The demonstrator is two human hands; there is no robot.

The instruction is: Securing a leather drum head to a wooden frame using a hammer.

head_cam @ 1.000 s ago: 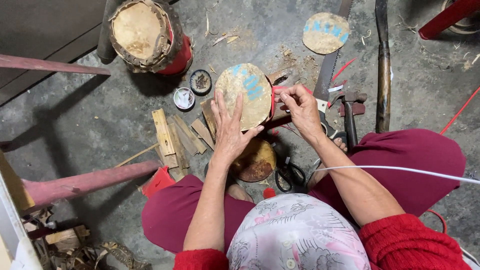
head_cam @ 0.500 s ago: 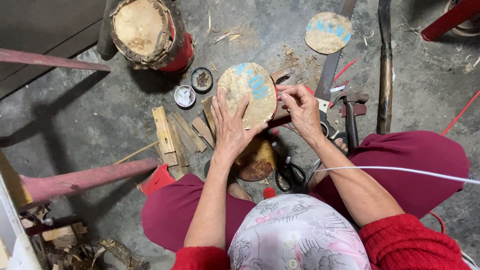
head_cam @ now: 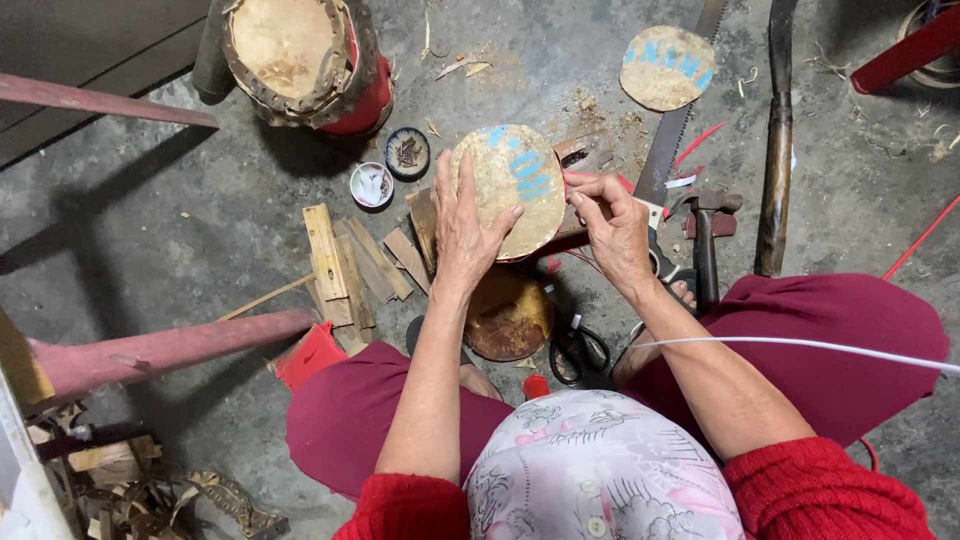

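Hands gripping round disc (head_cam: 512,180), left hand (head_cam: 462,232) flat across it, right hand (head_cam: 612,222) pinching its edge

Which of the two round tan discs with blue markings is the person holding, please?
The nearer disc, between the left hand and right hand. The other disc lies untouched on the floor by the saw.

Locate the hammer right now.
Head view, right of centre: the hammer lies on the concrete floor just right of the right hand, between the saw blade and the dark stick.
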